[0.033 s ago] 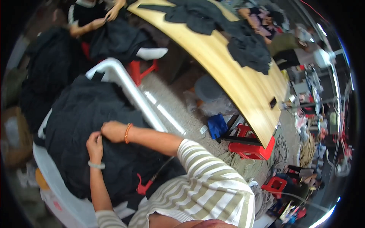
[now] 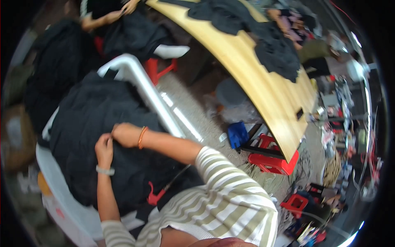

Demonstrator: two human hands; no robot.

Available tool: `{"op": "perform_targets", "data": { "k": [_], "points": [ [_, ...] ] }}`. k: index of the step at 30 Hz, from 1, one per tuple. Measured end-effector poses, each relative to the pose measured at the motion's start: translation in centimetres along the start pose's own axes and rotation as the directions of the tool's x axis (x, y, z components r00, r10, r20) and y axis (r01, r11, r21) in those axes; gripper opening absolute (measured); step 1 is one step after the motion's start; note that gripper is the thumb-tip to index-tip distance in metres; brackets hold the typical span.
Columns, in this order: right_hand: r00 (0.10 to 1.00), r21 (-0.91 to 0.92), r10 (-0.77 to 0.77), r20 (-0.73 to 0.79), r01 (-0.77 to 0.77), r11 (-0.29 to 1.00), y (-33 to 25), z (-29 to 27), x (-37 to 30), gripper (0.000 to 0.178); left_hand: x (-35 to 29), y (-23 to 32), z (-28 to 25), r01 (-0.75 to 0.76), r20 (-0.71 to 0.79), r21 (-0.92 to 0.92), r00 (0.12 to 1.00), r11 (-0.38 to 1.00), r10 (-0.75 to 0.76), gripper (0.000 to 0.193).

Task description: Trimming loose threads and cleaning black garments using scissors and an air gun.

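A large heap of black cloth (image 2: pixel 88 105) fills a white tub (image 2: pixel 135 68) in front of me. Over the heap, my left hand (image 2: pixel 104 150) and my right hand (image 2: pixel 127 135) meet at the fingertips. Both are closed in a pinch on the black cloth, though the bit between the fingers is too small to make out. A red-handled tool with a trigger and a thin metal rod (image 2: pixel 154 195) lies on the cloth near my body, apart from both hands.
Beyond the tub, another person's hands (image 2: pixel 119 14) work on dark cloth. A long wooden table (image 2: pixel 284 127) bearing black garments (image 2: pixel 275 53) curves along the right. Red stools (image 2: pixel 273 162), a blue bag (image 2: pixel 237 135) and a grey bucket (image 2: pixel 230 91) stand by it.
The whole view has shifted a little, so the tub and table sit slightly farther right and higher. My hands keep their pinch at nearly the same place over the cloth.
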State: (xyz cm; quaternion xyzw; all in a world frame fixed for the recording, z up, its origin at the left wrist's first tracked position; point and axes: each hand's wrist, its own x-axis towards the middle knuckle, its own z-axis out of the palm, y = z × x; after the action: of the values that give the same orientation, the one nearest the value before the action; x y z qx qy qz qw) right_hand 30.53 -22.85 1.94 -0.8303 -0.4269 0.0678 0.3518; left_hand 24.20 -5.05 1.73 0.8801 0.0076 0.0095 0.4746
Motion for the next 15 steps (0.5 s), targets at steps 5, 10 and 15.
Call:
{"op": "perform_targets", "data": {
  "k": [5, 10, 15],
  "points": [
    [0.996, -0.006, 0.066, -0.068, -0.067, 0.998, 0.5, -2.1, -1.2, 0.02, 1.2, 2.2, 0.7, -0.029, 0.022, 0.057, 0.999, 0.998, 0.028, 0.012],
    [0.996, -0.121, 0.087, -0.023, -0.09, 0.989, 2.1, -4.7, -2.2, 0.024, 0.8, 3.7, 0.0, 0.054, -0.119, 0.423, 0.993, 0.904, -0.004, 0.009],
    [0.98, -0.216, 0.189, 0.059, -0.172, 0.961, 4.6, -6.7, -4.1, 0.017, 2.4, 5.4, 1.5, -0.125, -0.144, 0.587, 0.956, 0.8, 0.255, 0.01]
  ]
}}
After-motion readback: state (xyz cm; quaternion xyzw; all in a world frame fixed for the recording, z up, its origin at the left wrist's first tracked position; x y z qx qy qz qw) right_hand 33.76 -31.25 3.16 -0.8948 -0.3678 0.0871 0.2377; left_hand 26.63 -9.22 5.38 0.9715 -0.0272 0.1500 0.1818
